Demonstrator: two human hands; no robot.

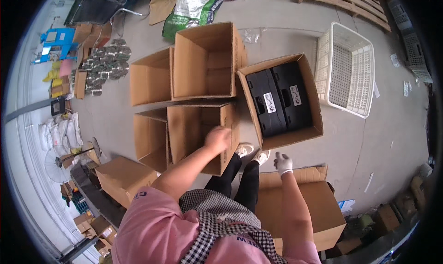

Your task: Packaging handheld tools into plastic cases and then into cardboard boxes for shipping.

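Observation:
My bare left hand (218, 140) is closed over the right wall of an open, upright cardboard box (184, 130). That box stands just left of my feet. My right hand (283, 164) wears a white glove and hangs apart from the boxes, its fingers loosely bent and spread, with nothing in them. Ahead of it sits another open cardboard box (317, 121), slightly turned. Two black plastic cases (295, 109) with white labels are packed side by side inside that box.
Open cardboard boxes (203, 61) stand close together ahead on the left. A white plastic crate (350, 105) is on the floor at the right. Closer in lie a brown carton (124, 176) on the left and another carton (318, 213) by my right arm. A wooden pallet (350, 3) lies far right.

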